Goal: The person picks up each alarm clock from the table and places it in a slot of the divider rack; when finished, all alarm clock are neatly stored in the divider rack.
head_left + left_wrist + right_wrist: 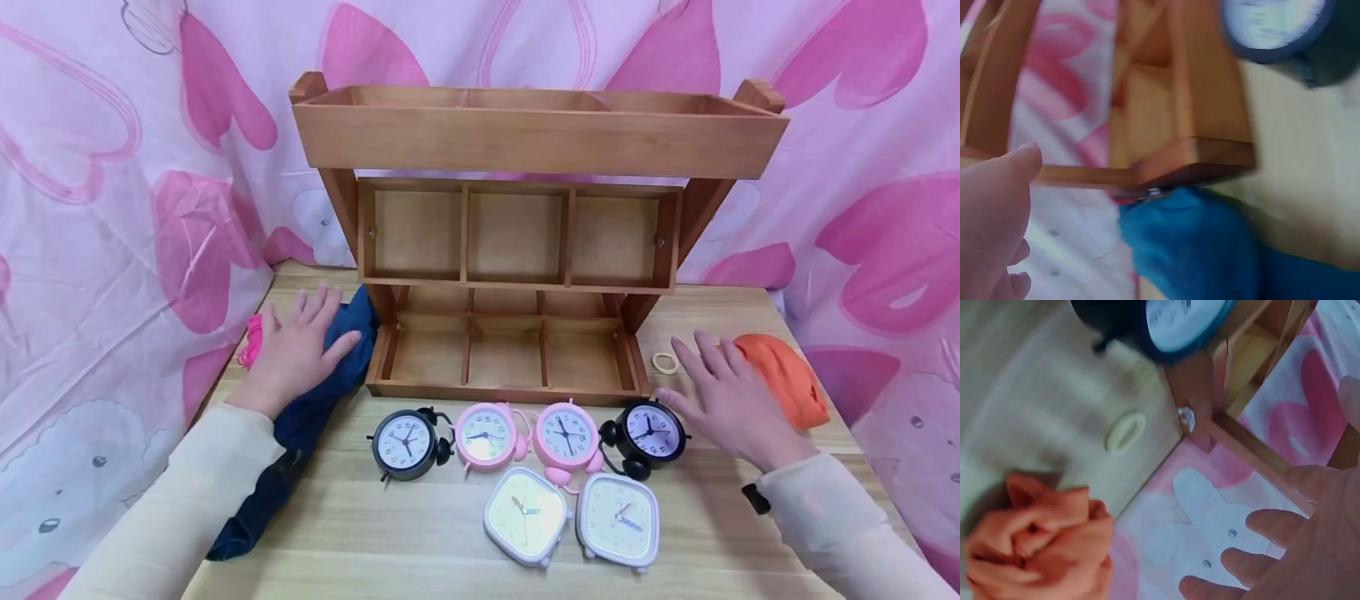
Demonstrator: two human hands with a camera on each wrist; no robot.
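My left hand (300, 346) is spread with nothing in it, over a dark blue cloth (330, 400) left of a wooden three-tier shelf (540, 142). On the other side my right hand (738, 400), also spread and holding nothing, hovers between a black alarm clock (651, 432) and an orange cloth (783, 379). In front of the shelf stand another black alarm clock (405, 443) and two pink alarm clocks, one left (486, 436) and one right (566, 436). Nearer to me lie two white square clocks, a left one (525, 515) and a right one (618, 518).
A cream ring (664, 363) lies right of the shelf. Some bright pink string (252, 340) sits at the table's left edge. Behind and beside the wooden table (420, 533) hangs a pink heart-patterned curtain (885, 233). The shelf's tiers are divided into compartments.
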